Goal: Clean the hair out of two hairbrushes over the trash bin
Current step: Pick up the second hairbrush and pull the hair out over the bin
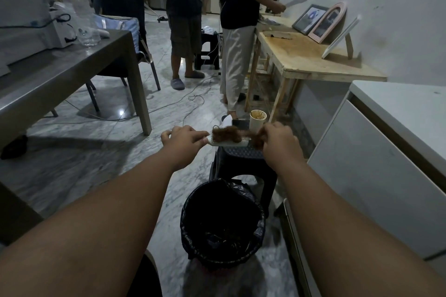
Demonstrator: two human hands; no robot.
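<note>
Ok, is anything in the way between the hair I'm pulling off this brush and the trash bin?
Nothing covers the trash bin; its mouth is open. But the hair, pinched by the right hand, seems to hang over the black stool beyond the bin, so dropped now it may land on the stool.

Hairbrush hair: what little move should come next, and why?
Probably the right hand should pull its pinched tuft farther away, since the brown hair clings to the white hairbrush gripped by the left hand.
</note>
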